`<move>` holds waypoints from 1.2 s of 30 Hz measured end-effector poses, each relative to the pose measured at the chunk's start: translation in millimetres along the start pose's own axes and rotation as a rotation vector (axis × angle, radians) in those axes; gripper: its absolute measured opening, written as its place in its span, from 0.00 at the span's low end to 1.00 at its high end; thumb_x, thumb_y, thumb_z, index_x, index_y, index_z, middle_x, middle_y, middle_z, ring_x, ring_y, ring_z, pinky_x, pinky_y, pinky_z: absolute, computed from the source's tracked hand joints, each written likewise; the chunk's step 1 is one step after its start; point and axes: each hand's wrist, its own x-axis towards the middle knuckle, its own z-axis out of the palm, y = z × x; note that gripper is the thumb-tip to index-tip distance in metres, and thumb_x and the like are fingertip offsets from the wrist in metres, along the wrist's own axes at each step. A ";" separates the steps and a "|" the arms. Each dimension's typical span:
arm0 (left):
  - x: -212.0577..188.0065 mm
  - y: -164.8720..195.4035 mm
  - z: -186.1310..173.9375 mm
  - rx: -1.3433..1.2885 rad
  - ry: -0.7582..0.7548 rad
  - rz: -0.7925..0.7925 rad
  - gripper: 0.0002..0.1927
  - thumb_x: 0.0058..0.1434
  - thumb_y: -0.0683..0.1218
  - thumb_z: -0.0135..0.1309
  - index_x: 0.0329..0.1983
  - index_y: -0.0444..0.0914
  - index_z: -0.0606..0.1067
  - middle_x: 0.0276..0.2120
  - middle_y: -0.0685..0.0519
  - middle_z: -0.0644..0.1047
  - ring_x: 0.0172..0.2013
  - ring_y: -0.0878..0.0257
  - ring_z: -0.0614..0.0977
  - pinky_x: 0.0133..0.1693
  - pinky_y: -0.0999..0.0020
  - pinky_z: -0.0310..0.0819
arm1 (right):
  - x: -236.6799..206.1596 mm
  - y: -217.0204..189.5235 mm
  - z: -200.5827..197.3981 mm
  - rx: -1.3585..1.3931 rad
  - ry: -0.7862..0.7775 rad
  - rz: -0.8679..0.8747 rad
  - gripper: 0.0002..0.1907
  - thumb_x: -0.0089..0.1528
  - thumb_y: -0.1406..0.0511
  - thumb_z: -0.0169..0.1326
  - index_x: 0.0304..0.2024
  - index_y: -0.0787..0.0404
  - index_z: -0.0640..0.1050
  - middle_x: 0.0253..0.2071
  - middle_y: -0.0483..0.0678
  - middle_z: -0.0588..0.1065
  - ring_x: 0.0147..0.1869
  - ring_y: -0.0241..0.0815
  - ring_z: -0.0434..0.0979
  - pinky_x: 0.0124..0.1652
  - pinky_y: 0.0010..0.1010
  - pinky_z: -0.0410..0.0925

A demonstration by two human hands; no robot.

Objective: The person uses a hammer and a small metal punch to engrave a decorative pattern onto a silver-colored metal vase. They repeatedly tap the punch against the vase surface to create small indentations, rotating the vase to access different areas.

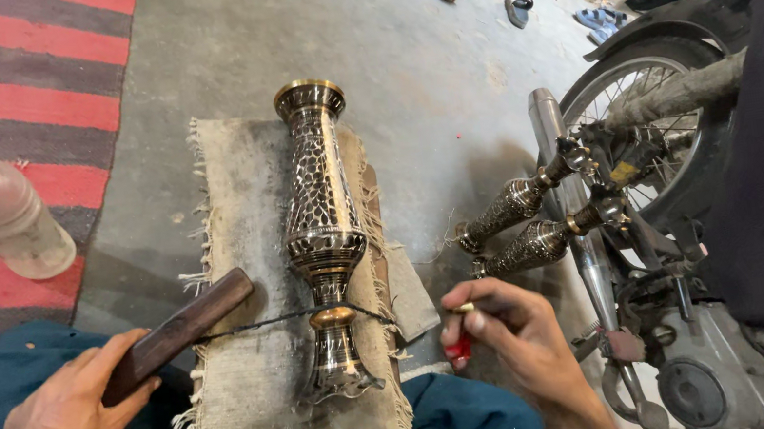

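vase lies on cloth over my lap, cord looped round its neck. left hand grips wooden handle; right hand pinches cord end. engraving looks finished, polishing underway i judge.

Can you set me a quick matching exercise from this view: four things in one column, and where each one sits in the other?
Things:
1. engraved brass vase
2. dark wooden block
3. plastic bottle
4. two smaller vases

Places:
A. standing on the striped rug
B. lying along the burlap mat
C. beside the motorcycle's exhaust pipe
D. gripped in the left hand

Pairs: 1-B, 2-D, 3-A, 4-C
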 end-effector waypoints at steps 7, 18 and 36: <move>5.3 2.3 9.4 0.105 -0.047 -0.045 0.32 0.56 0.57 0.59 0.64 0.58 0.64 0.47 0.53 0.80 0.50 0.52 0.82 0.49 0.54 0.79 | 65.1 -36.4 23.9 -0.255 -0.203 -0.339 0.08 0.65 0.69 0.55 0.44 0.70 0.78 0.47 0.48 0.76 0.49 0.38 0.79 0.47 0.31 0.75; -7.0 -10.5 9.2 -0.104 -0.026 -0.020 0.37 0.53 0.53 0.62 0.67 0.52 0.64 0.46 0.47 0.80 0.51 0.47 0.81 0.50 0.54 0.77 | 139.5 -58.3 97.0 -0.213 -0.322 0.031 0.18 0.67 0.64 0.54 0.56 0.65 0.71 0.39 0.46 0.80 0.40 0.39 0.83 0.37 0.29 0.76; 1.8 -21.1 27.2 -0.746 0.179 -0.132 0.42 0.50 0.41 0.63 0.69 0.38 0.63 0.37 0.48 0.79 0.38 0.59 0.85 0.44 0.62 0.76 | 181.8 -53.1 159.6 -1.114 -0.470 -0.238 0.17 0.62 0.65 0.62 0.53 0.60 0.80 0.31 0.49 0.80 0.32 0.38 0.77 0.35 0.32 0.71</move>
